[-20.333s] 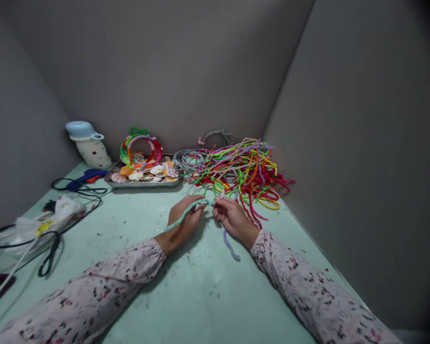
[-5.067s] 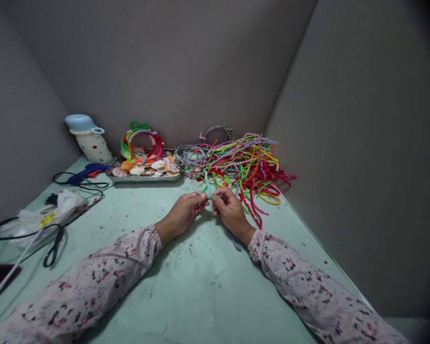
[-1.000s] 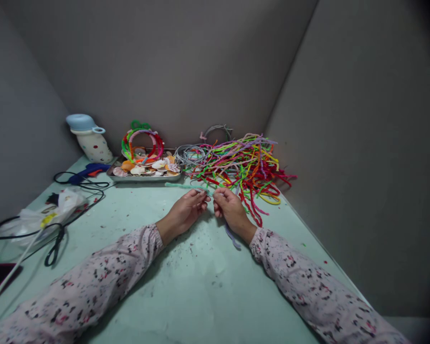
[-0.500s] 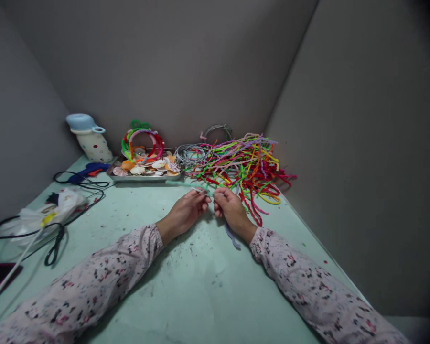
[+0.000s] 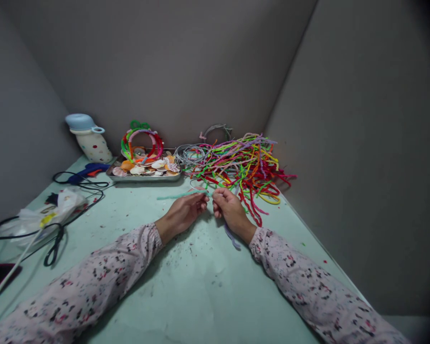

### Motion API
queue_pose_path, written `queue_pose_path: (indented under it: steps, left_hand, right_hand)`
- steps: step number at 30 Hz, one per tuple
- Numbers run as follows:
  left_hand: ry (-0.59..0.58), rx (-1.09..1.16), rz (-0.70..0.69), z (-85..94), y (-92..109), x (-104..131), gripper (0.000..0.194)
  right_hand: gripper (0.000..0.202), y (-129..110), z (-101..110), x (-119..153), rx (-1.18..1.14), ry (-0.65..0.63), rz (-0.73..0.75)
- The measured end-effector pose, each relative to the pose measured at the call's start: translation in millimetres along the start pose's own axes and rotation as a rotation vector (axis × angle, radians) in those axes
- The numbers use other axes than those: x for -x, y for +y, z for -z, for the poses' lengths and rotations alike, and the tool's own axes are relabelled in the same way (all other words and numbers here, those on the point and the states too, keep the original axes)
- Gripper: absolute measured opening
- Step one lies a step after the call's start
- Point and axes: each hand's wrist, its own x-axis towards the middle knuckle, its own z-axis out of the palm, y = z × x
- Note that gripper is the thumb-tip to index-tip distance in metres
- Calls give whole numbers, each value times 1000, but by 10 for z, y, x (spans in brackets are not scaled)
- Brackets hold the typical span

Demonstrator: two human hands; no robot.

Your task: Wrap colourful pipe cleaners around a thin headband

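Currently both hands meet at mid-counter, fingertips nearly touching. Left hand [image 5: 184,213]: grip pinched together on a pale green pipe cleaner [image 5: 175,195], whose free end runs out leftward just above the counter [image 5: 200,296]. Right hand [image 5: 228,210]: grip closed on the same junction, and on a lilac pipe cleaner [image 5: 232,237] that trails back under the wrist toward the floral sleeve [image 5: 308,291]. The joint itself is hidden between the fingers; cannot tell how many turns it carries.

Judgement: step in hand looks like twisting or joining the green strand to the lilac one at the pinch point. A next move would call for a firm hold on one side while the other side rotates, with the loose green end kept clear of the pile of coloured pipe cleaners [image 5: 243,165] just behind the hands.

Surroundings: metal tray [image 5: 143,177] of shells with wrapped hoops [image 5: 142,143] standing in it; spotted bottle with blue cap [image 5: 89,138]; blue glue gun [image 5: 88,171]; scissors [image 5: 53,246]; plastic bag [image 5: 43,215].

Writing: no brand, label or lettering readable anywhere; a yellow mark on the bag is too small to make out.
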Motion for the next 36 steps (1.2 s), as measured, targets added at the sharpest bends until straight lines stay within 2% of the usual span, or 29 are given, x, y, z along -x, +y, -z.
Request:
queue_pose_path:
  steps: [9, 16, 22, 25, 30, 36]
  left_hand:
    - [-35, -12, 12, -11, -4, 8, 10]
    - [10, 64, 63, -25, 22, 3, 16]
    - [-26, 74, 131, -3, 35, -9, 15]
    - [-28, 79, 122, 17, 15, -17, 9]
    - [38, 98, 86, 32, -6, -45, 4]
    - [6, 44, 5, 52, -22, -52, 9]
  right_hand:
    - [28, -9, -6, -2, 31, 7, 5]
    - [23, 32, -13, -2, 94, 0, 86]
    - [20, 52, -32, 12, 151, -2, 166]
    - [20, 59, -30, 12, 172, 4, 179]
    - [20, 51, -30, 22, 160, -9, 170]
    - [18, 40, -38, 34, 168, -19, 173]
